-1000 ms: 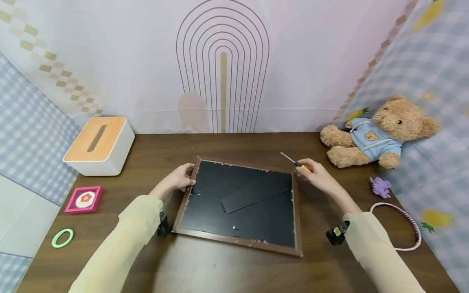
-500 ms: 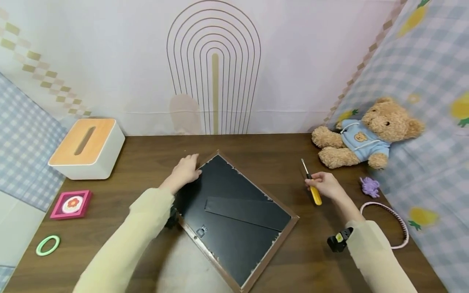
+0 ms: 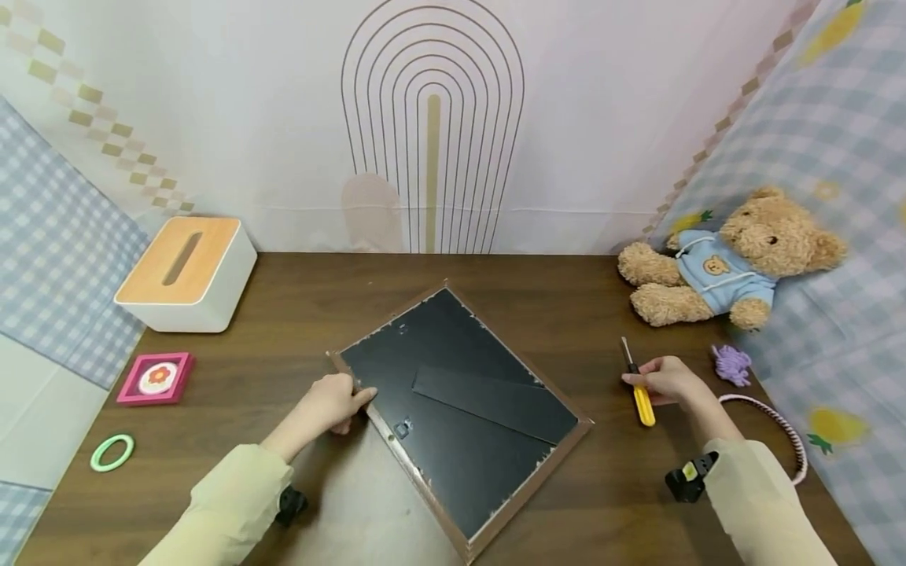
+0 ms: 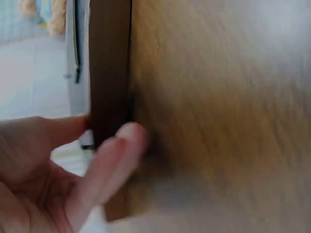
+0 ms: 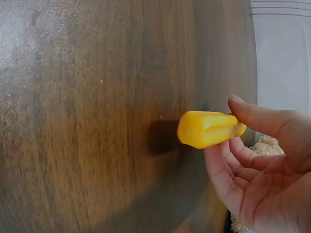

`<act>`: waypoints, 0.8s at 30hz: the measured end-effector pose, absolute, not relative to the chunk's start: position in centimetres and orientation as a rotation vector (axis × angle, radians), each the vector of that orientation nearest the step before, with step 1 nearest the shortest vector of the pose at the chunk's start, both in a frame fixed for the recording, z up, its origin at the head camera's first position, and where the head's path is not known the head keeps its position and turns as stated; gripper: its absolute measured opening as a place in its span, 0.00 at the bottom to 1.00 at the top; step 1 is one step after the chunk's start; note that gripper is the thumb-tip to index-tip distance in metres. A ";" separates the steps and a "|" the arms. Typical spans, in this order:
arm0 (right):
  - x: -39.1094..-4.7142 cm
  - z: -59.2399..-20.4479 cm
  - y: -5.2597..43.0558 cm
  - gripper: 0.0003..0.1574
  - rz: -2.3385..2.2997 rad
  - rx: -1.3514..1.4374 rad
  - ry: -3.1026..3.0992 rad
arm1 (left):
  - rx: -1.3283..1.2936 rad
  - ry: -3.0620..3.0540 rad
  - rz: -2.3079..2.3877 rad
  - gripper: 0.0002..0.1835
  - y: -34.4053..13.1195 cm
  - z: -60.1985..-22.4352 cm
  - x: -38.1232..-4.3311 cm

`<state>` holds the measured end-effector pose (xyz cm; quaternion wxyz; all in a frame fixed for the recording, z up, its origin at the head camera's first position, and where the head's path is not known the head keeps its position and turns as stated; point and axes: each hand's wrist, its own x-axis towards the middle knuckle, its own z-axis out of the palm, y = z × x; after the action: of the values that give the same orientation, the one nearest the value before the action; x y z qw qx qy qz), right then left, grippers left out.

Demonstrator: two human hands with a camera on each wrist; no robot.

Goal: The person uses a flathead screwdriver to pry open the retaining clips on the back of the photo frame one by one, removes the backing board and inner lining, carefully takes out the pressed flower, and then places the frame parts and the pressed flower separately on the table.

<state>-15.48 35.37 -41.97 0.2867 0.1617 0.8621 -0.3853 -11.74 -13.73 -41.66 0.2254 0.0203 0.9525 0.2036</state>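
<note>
A picture frame (image 3: 481, 424) with a brown wooden border lies turned askew in the middle of the table, its black back and folded stand facing up. My left hand (image 3: 333, 405) grips its left side near the left corner, thumb on top of the border. In the left wrist view the fingers (image 4: 114, 160) curl under the brown edge (image 4: 111, 63). Off to the right, my right hand (image 3: 668, 381) pinches a screwdriver (image 3: 642, 405) with a yellow handle, its metal tip pointing away from me. The right wrist view shows the yellow handle (image 5: 209, 128) between thumb and fingers, above the wood.
At the back left stands a tissue box (image 3: 187, 275) with a wooden lid. A pink square frame (image 3: 130, 391) and a green ring (image 3: 95, 457) lie at left. At right are a teddy bear (image 3: 729, 267), a purple crumpled item (image 3: 732, 365) and a headband (image 3: 786, 432).
The picture frame has rotated clockwise. My left hand has shifted down along its edge to the left corner. My right hand has moved right and nearer with the screwdriver.
</note>
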 end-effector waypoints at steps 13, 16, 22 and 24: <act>-14.9 -42.2 36.9 0.28 -1.074 0.503 2.242 | -0.117 2.687 0.750 0.20 -13.5 -42.5 -19.6; -14.5 -42.3 37.1 0.28 -1.067 0.506 2.233 | -0.115 2.713 0.740 0.23 -13.4 -42.6 -20.7; -13.7 -42.8 37.3 0.27 -1.003 0.487 2.253 | -0.137 2.655 0.813 0.27 -13.3 -43.1 -22.3; -13.6 -42.8 37.3 0.28 -0.979 0.479 2.267 | -0.146 2.632 0.835 0.27 -13.2 -43.1 -22.6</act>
<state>-13.55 37.32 -42.77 0.3079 0.1813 0.8574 -0.3703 -22.62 -13.23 -43.12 0.1871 -0.0517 0.9351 0.2966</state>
